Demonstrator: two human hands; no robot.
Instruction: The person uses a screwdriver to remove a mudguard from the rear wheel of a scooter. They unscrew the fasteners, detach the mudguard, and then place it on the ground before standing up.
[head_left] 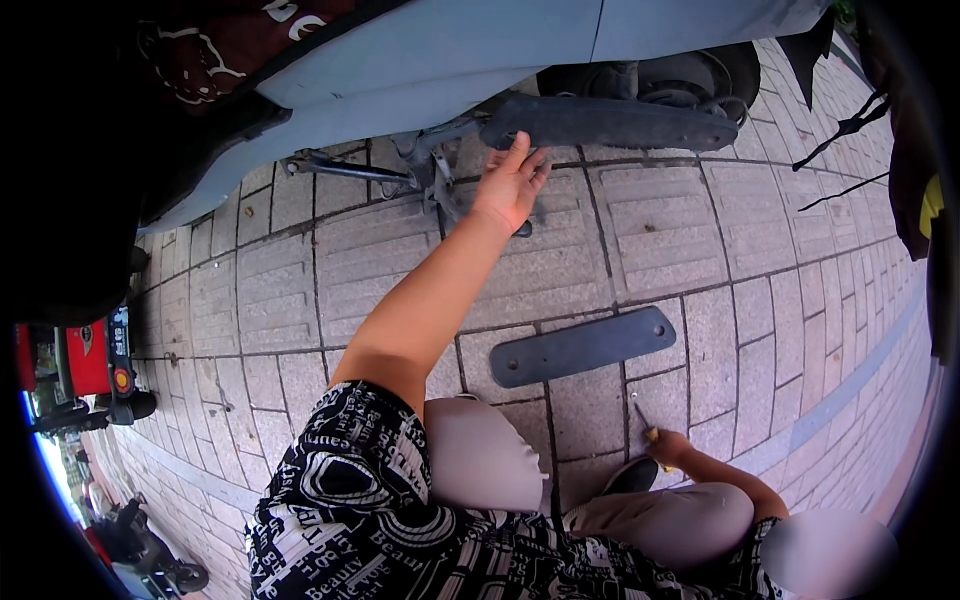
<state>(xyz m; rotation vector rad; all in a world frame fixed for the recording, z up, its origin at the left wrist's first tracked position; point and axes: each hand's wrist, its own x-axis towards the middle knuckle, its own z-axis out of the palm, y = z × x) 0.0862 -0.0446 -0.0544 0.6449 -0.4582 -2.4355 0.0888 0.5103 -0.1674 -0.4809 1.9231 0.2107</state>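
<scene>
My left hand [515, 185] reaches up to the front end of a long dark cover [620, 124] on the lower side of a grey-blue scooter [450, 65]. Its fingers are apart, the thumb lies over the cover's lower edge, and I cannot tell whether it touches. Low on the right, by my shoe, my right hand [670, 447] is closed around the yellow handle of a screwdriver [652, 434], its thin shaft pointing up and left. Between my hands a flat dark grey panel [585, 347] with rounded ends and a hole near each end lies on the paving.
The scooter's stand [430, 175] comes down left of my left hand, and its rear wheel [735, 80] is behind the cover. Stone paving [660, 230] spreads all around. A red vehicle [88, 360] stands at the far left. Dark straps [850, 125] hang at the upper right.
</scene>
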